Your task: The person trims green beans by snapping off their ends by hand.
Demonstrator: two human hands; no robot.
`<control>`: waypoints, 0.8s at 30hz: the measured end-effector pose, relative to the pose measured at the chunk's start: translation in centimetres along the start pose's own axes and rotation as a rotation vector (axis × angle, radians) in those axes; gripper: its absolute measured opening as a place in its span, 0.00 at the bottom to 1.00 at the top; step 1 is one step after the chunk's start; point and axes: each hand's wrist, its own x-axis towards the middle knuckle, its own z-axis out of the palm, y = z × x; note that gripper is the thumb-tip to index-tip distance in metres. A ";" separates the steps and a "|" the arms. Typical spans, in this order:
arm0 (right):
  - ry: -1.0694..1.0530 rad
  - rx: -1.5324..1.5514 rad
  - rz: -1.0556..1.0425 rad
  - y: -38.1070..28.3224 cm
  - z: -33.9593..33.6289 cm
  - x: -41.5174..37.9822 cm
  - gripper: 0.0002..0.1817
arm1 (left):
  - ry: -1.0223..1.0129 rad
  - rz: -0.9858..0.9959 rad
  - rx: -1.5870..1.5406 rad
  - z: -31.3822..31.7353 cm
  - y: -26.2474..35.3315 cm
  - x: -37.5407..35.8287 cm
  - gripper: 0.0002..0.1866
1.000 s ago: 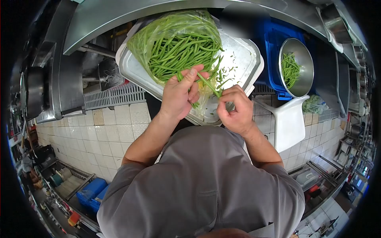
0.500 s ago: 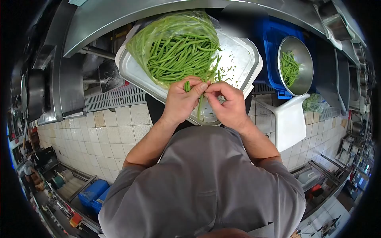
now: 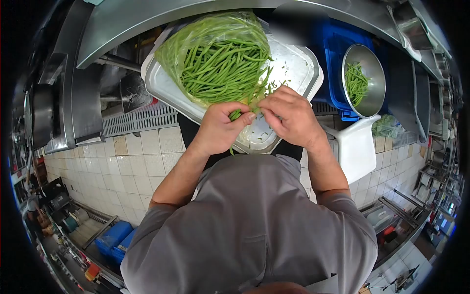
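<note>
A clear bag full of green beans (image 3: pixel 223 71) lies open on a metal tray (image 3: pixel 164 88). Small trimmed bits (image 3: pixel 282 83) are scattered over the tray's right part. My left hand (image 3: pixel 223 128) is closed round a few green beans (image 3: pixel 235 115), just below the bag's lower edge. Beside it, my right hand (image 3: pixel 290 115) is closed, thumb and fingers pinched close to the left fingertips; what it grips is too small to make out. To the right, a steel bowl (image 3: pixel 377 81) holds more green beans (image 3: pixel 356 84).
The bowl rests in a blue crate (image 3: pixel 335 81). Below it stands a white chair (image 3: pixel 360 152), with a bag of greens (image 3: pixel 387 126) beside it. A steel shelf edge (image 3: pixel 196 12) runs across the top. Blue containers (image 3: pixel 113 235) are at lower left.
My left hand has moved slightly down and left. My right hand has turned and shifted right, opening a small gap between the hands. The long bean hanging between them no longer shows there.
</note>
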 end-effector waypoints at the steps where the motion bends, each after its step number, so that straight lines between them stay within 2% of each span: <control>1: -0.003 -0.014 -0.007 0.0 0.0 -0.1 0.12 | 0.005 -0.003 0.065 0.1 0.1 0.0 0.06; 4: 0.180 0.019 0.029 1.0 2.4 -0.8 0.06 | 0.015 -0.033 0.107 0.3 0.3 -0.1 0.06; 7: 0.400 0.813 0.867 2.0 4.5 -1.3 0.02 | 0.011 -0.006 0.159 0.8 0.8 0.0 0.06; 8: 0.392 0.804 0.831 2.3 4.3 -1.4 0.07 | 0.015 -0.014 0.159 1.0 0.9 0.1 0.06; 11: 0.223 0.576 0.530 1.9 3.6 -2.2 0.08 | 0.062 -0.016 0.216 1.0 1.1 -0.1 0.07; 12: 0.072 0.417 0.415 0.6 1.7 -1.7 0.11 | 0.090 0.004 0.268 1.0 1.2 -0.1 0.07; 13: 0.042 0.307 0.302 0.4 1.4 -1.6 0.11 | 0.118 0.028 0.319 1.0 1.3 0.0 0.07; 15: -0.025 0.086 0.072 0.1 1.0 -1.5 0.12 | 0.130 0.161 0.454 1.1 1.1 0.2 0.07; 16: -0.024 0.030 0.051 -0.2 0.8 -1.3 0.13 | 0.140 0.227 0.521 1.1 1.0 0.3 0.07; 19: -0.043 -0.082 0.075 -0.4 0.8 -1.1 0.08 | 0.138 0.254 0.608 1.8 0.4 0.0 0.07; 22: 0.164 0.163 0.326 -0.4 3.7 -1.7 0.03 | 0.184 0.289 0.514 1.6 0.7 0.3 0.07; 24: 0.332 0.745 0.700 1.1 5.1 -2.2 0.03 | 0.122 0.173 0.329 0.9 1.2 0.3 0.06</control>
